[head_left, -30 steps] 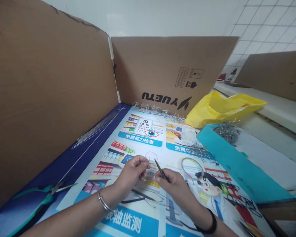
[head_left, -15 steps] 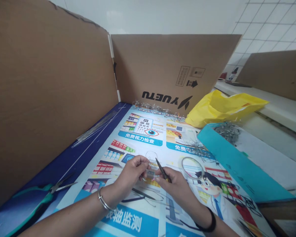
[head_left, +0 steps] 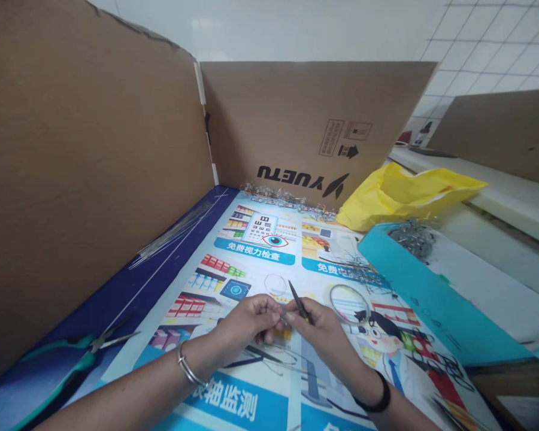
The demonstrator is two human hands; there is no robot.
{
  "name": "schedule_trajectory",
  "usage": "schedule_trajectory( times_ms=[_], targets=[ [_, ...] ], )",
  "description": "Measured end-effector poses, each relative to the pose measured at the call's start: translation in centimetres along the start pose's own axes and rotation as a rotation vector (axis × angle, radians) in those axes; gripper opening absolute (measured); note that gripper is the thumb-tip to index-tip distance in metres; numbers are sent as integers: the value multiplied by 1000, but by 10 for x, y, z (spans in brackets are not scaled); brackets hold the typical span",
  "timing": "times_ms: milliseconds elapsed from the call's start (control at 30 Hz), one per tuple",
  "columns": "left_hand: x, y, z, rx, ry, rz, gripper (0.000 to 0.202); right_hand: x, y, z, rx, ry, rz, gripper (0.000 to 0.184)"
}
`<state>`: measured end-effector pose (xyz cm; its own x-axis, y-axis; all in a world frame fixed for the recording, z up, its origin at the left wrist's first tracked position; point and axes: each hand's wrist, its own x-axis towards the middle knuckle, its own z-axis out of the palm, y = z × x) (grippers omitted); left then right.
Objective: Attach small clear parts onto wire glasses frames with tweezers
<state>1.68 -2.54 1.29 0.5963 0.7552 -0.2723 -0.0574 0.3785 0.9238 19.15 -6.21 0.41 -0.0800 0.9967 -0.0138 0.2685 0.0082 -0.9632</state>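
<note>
My left hand (head_left: 247,326) and my right hand (head_left: 321,329) meet low over a printed poster mat (head_left: 260,251). The left fingers pinch a small clear piece (head_left: 282,313), too small to name. The right fingers grip a thin dark tool (head_left: 299,301) that points up and away. A wire loop (head_left: 275,282) lies just beyond the hands, and a round lens (head_left: 349,302) lies to the right. A thin glasses frame (head_left: 273,357) rests on the mat under my wrists.
Cardboard walls (head_left: 85,167) stand at the left and back. Green-handled pliers (head_left: 78,353) lie at the left on the blue strip, with thin wires (head_left: 175,230) farther back. A yellow bag (head_left: 408,194), a teal tray (head_left: 431,305) and metal bits (head_left: 413,236) sit at the right.
Both hands have drawn closer together and dropped slightly toward me. The tool's tip has shifted a little right. The clear piece is now tighter between the fingertips.
</note>
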Motion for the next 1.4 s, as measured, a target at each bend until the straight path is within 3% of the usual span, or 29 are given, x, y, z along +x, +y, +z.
schedule_trajectory(
  times_ms=[133,467,900,1400],
  targets=[
    [0,-2,-1,-22,-37,-15,24,2,1,-2,20,24,5,27],
    [2,-10,-2,-43,-109,6,27,0,-5,3,5,-57,29,23],
    [-1,-4,2,74,31,12,28,1,-1,1,45,-27,15,22],
    [1,-5,0,141,29,-43,27,1,-4,3,72,-23,14,20]
  ],
)
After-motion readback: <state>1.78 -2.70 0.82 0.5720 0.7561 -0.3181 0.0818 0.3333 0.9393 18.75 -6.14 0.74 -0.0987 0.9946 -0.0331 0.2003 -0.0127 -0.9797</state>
